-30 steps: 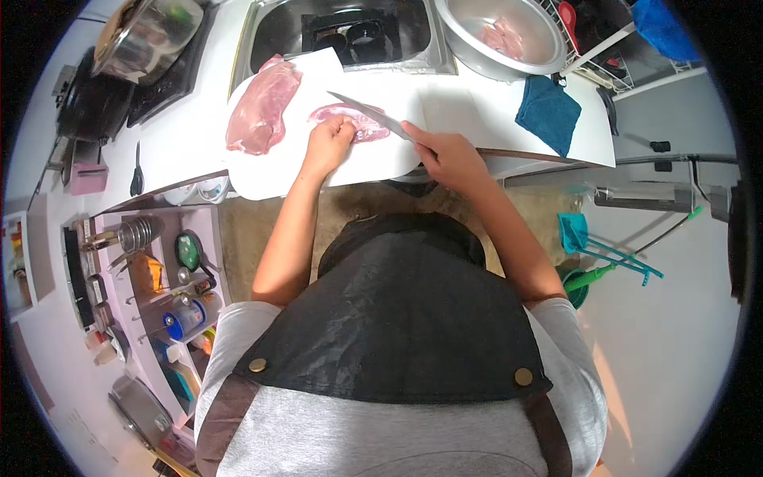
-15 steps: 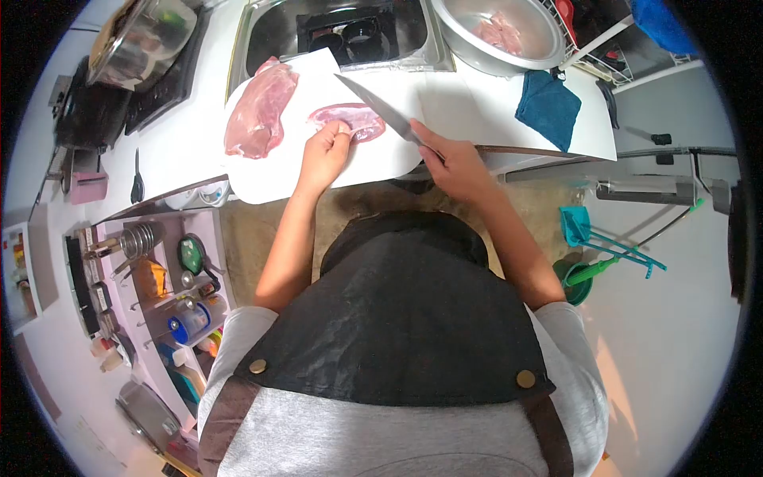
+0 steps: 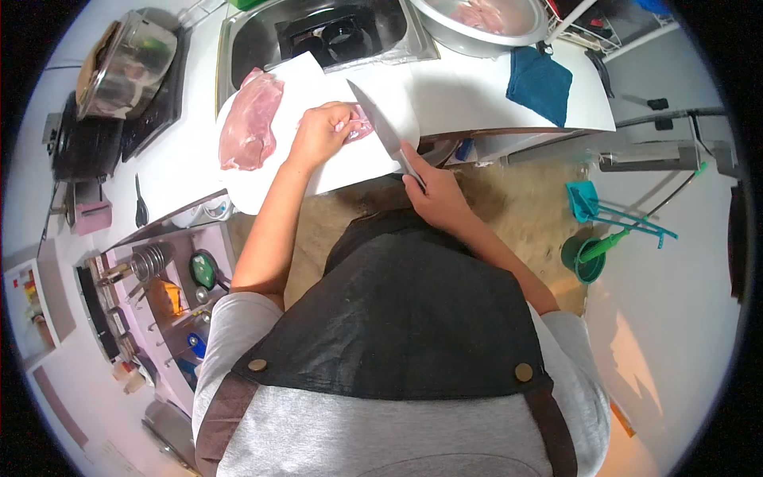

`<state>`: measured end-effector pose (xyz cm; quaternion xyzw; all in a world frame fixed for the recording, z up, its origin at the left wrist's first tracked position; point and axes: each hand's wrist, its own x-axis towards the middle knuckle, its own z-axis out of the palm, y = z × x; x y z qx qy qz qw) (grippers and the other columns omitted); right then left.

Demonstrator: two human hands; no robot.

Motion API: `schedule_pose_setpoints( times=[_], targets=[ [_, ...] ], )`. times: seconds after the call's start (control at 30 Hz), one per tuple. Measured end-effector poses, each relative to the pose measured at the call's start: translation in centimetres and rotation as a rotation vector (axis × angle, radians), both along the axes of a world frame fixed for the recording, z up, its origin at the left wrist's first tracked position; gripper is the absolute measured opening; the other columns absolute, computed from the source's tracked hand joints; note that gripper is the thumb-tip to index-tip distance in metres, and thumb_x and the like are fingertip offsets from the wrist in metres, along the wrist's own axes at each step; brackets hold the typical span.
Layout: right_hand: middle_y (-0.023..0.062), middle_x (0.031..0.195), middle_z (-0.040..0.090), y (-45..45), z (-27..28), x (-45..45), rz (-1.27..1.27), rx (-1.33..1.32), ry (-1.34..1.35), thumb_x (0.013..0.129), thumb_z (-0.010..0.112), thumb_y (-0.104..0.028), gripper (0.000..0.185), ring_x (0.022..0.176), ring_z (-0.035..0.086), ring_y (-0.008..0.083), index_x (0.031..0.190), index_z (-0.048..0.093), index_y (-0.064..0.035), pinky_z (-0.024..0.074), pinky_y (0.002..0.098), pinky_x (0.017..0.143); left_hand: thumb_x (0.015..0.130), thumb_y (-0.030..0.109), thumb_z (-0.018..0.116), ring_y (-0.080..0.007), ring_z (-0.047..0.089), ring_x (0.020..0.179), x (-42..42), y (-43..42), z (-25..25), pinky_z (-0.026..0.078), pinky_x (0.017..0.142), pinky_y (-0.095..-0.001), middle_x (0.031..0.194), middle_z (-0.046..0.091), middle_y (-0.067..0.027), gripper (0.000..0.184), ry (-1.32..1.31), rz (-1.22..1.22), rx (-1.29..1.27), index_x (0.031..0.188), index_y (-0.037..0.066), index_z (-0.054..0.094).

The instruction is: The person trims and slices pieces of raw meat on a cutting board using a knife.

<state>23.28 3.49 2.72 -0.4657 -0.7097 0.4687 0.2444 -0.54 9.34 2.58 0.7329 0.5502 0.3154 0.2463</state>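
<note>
With fingers closed, my left hand [image 3: 319, 135] grips a small piece of raw meat [image 3: 360, 125], covering much of it. That piece lies on a white cutting board [image 3: 318, 187]. In my right hand [image 3: 437, 192] is a kitchen knife [image 3: 375, 119], held by its handle. Its blade slants up and to the left, beside the right end of the small piece; whether it touches the meat I cannot tell. A larger slab of raw meat [image 3: 251, 123] rests on the board's left side.
Behind the board is a steel sink [image 3: 397, 49] with dark items inside. A metal bowl [image 3: 520, 44] of meat pieces stands right of it. Farther right lies a blue cloth [image 3: 540, 86]. Scissors [image 3: 141, 203] lie at the counter's left edge, near a glass-sided pot [image 3: 139, 67].
My left hand has moved up over the small meat piece and hides more of it. My right hand has come lower and left, with the knife turned steeper.
</note>
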Motion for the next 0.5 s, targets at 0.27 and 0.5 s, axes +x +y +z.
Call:
schedule_pose_setpoints(
  times=[0.27, 0.5],
  targets=[
    [0.0257, 0.077, 0.059, 0.0, -2.4, -2.5, -0.086, 0.137, 0.013, 0.086, 0.054, -0.011, 0.056, 0.065, 0.059, 0.04, 0.14, 0.038, -0.0091, 0.0465, 0.0382, 0.062, 0.071, 0.001, 0.066, -0.031, 0.063, 0.078, -0.6, 0.6, -0.8, 0.05, 0.069, -0.0364, 0.086, 0.063, -0.0125, 0.008, 0.103, -0.222, 0.167, 0.076, 0.0, 0.06],
    [0.0265, 0.075, 0.061, -2.5, -0.7, 0.0, -0.03, -0.097, -0.025, 0.083, 0.055, -0.013, 0.058, 0.066, 0.063, 0.0392, 0.14, 0.04, -0.0102, 0.0493, 0.0427, 0.064, 0.07, 0.001, 0.066, -0.0278, 0.064, 0.08, -1.2, 0.7, -2.4, 0.052, 0.071, -0.0348, 0.09, 0.065, -0.0089, 0.004, 0.162, -0.218, 0.302, 0.072, 0.001, 0.062]
  ],
)
